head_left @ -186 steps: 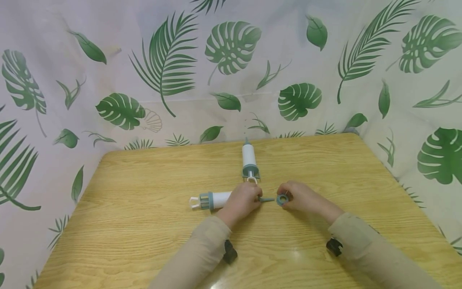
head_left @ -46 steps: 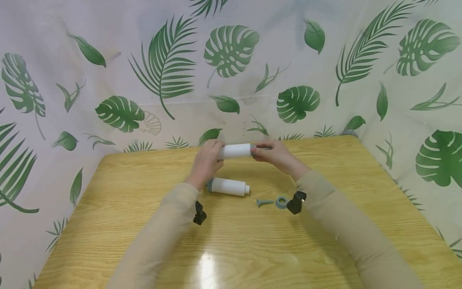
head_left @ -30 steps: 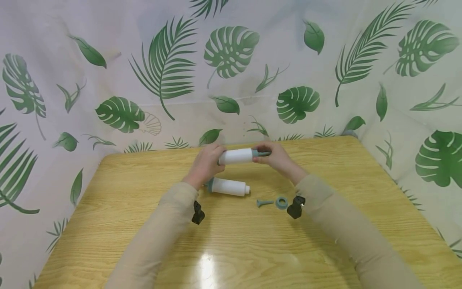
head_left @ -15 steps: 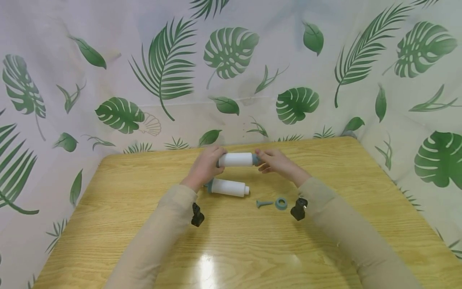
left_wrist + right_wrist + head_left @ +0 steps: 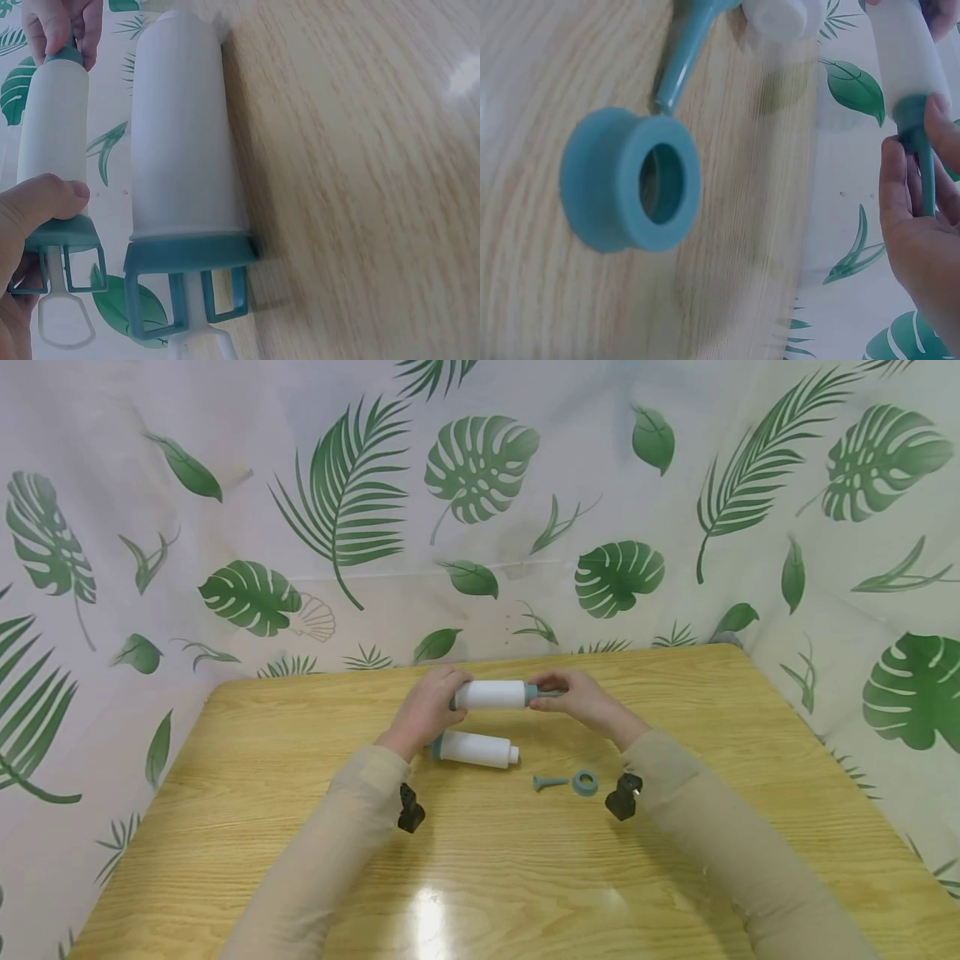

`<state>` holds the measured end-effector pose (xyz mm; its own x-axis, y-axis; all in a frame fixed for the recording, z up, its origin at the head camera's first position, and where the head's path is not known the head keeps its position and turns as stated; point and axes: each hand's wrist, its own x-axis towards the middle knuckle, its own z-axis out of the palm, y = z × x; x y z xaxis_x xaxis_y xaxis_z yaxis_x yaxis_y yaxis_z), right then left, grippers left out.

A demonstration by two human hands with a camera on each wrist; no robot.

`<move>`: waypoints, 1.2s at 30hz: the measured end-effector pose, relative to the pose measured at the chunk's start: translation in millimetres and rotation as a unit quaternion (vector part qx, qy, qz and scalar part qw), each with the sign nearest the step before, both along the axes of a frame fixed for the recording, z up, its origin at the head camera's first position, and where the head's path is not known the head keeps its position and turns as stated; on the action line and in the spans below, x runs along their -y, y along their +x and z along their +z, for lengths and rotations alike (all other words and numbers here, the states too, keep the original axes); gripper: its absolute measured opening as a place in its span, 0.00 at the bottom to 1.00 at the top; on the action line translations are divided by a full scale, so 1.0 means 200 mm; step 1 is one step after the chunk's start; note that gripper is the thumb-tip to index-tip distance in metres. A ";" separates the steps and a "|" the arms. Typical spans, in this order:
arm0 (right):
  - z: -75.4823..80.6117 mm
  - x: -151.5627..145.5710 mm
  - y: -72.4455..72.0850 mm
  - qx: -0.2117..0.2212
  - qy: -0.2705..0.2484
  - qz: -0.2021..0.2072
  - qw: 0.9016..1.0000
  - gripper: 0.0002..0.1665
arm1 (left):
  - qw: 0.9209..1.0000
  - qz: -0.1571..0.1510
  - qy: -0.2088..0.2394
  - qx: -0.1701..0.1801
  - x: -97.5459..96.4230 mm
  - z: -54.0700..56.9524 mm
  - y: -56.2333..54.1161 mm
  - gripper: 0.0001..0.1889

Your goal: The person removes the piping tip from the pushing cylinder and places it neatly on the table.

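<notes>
We are wearing long sleeves of plain beige cloth, the left sleeve (image 5: 322, 860) and the right sleeve (image 5: 738, 852) both creasing softly. Past the cuffs we are showing a bare left hand (image 5: 427, 706) and a bare right hand (image 5: 583, 700). At the wrists we are wearing small, blocky black devices, the left device (image 5: 410, 810) dark all over, the right device (image 5: 622, 798) bearing a tiny bright spot.

Held syringe (image 5: 491, 695): no words or numbers can be read.
Lower syringe (image 5: 475, 749): no words or numbers can be read.
Ring (image 5: 600, 180) and nozzle (image 5: 682, 64): no letters can be read.
Leafy backdrop (image 5: 480, 510): no signs can be read.
</notes>
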<state>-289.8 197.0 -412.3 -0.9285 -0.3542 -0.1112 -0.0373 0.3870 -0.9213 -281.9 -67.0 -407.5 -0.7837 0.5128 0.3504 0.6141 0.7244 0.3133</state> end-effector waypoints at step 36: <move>-0.02 -0.03 0.00 0.061 -0.054 0.048 0.996 0.28 | 1.000 -0.001 0.008 0.023 -0.01 0.01 0.02 0.25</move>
